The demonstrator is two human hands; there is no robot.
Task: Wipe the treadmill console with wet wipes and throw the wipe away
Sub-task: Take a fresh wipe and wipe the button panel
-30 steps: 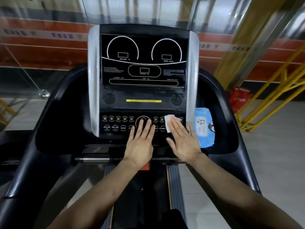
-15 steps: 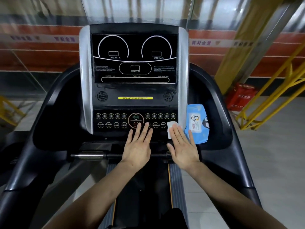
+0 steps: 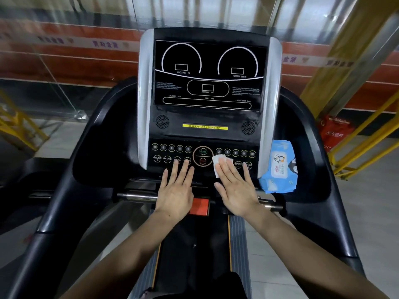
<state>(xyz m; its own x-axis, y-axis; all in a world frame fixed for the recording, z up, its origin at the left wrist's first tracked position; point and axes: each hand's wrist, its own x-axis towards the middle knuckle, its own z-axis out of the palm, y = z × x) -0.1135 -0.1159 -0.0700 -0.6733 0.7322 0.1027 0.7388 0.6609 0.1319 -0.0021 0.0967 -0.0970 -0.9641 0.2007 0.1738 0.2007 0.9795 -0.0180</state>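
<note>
The black treadmill console [image 3: 207,117] with grey side trims fills the middle of the view. My right hand [image 3: 235,188] lies flat on its lower button panel and presses a white wet wipe [image 3: 218,161] against the buttons just right of the round START dial. Only the wipe's upper left part shows past my fingers. My left hand [image 3: 176,190] rests flat with fingers spread on the panel's lower left edge, holding nothing.
A blue pack of wet wipes [image 3: 279,169] sits in the right tray beside the console. A metal handlebar [image 3: 138,196] and a red safety tab [image 3: 199,207] lie below my hands. Yellow railings [image 3: 367,137] and a red bag [image 3: 335,130] stand on the right.
My right hand has slid the wipe left across the button panel, from its right end to beside the START dial. The left hand has stayed flat on the panel's lower left.
</note>
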